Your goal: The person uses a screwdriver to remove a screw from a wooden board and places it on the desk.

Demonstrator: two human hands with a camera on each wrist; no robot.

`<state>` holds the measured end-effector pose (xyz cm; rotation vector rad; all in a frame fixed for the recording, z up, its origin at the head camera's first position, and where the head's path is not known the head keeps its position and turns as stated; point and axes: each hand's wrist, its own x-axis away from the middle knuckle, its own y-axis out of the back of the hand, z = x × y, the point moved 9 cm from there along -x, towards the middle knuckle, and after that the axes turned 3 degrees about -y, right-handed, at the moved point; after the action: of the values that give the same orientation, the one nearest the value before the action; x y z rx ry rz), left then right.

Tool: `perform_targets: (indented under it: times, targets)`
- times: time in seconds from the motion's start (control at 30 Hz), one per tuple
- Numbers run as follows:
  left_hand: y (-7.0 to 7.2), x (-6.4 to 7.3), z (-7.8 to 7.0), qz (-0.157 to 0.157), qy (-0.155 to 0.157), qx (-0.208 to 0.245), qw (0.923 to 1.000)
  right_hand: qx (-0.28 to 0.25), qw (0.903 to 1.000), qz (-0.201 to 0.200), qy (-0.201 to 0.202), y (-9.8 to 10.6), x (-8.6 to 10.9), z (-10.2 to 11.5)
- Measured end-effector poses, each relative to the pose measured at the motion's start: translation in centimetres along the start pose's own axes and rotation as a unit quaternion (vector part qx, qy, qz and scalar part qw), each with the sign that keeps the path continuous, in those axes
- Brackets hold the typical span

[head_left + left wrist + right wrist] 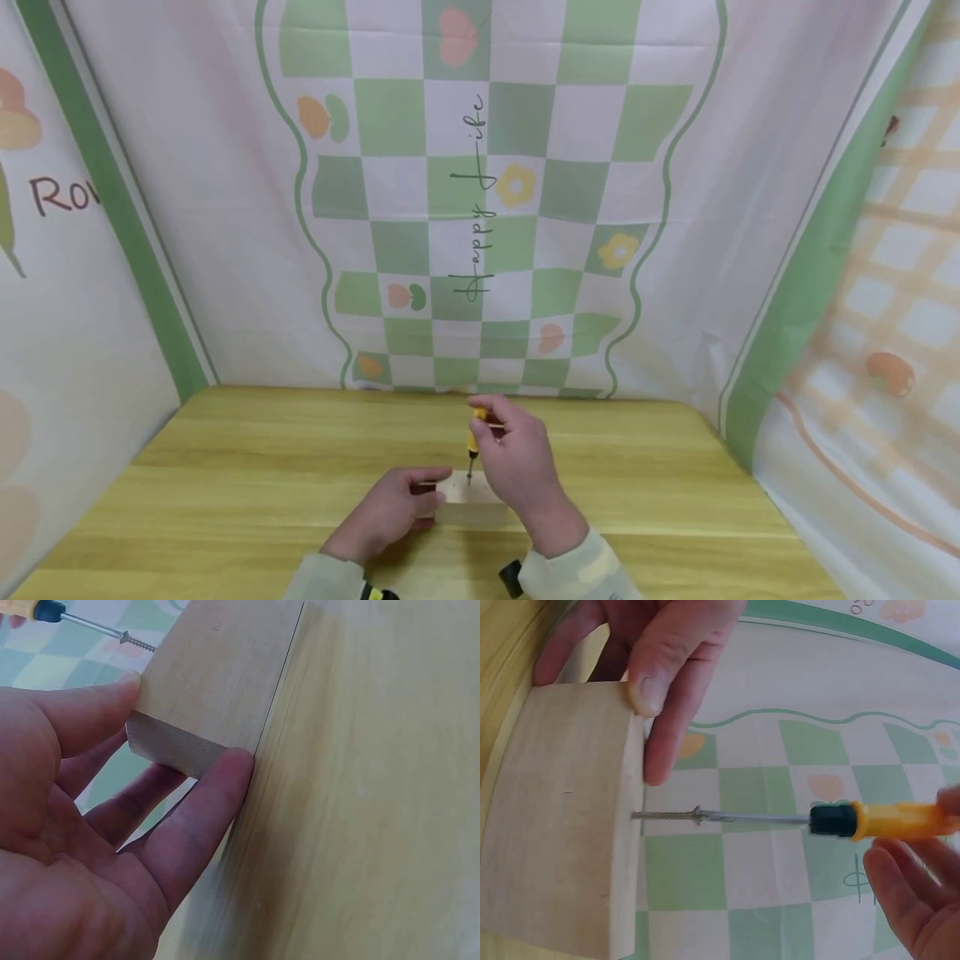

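Observation:
A pale wooden block (471, 513) stands on the table in front of me. My left hand (397, 506) grips its left end, thumb at the top edge and fingers along the end and far side, as the left wrist view shows. A screw (667, 816) stands upright with its point in the block's top face, most of its thread showing. On its head rests the tip of a screwdriver (885, 822) with a yellow handle and black collar. My right hand (521, 454) holds that handle from above, between thumb and fingers.
The wooden table (247, 467) extends to both sides. Behind it hangs a curtain (517, 121) with green and white checks, and patterned fabric (847, 350) closes off the right side. A dark wristband (512, 577) shows at the right sleeve.

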<state>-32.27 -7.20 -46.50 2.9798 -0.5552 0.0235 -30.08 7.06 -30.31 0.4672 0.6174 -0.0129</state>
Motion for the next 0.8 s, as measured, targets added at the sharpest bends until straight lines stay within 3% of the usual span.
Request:
perform_targets:
  times: [0.27,0.53,0.8]
  targets:
    - [0.0,0.0,-0.1,-0.002,-0.008,0.005,1.0,0.019,0.9982,-0.055,0.013,0.9,-0.3,0.1]
    - [0.0,0.2,-0.1,-0.003,0.0,0.009,1.0,0.008,0.9998,-0.011,0.015,0.4,-0.3,-0.1]
    - [0.0,0.2,-0.2,-0.005,0.001,0.005,1.0,-0.007,0.9996,0.028,-0.008,-0.3,-0.4,-0.3]
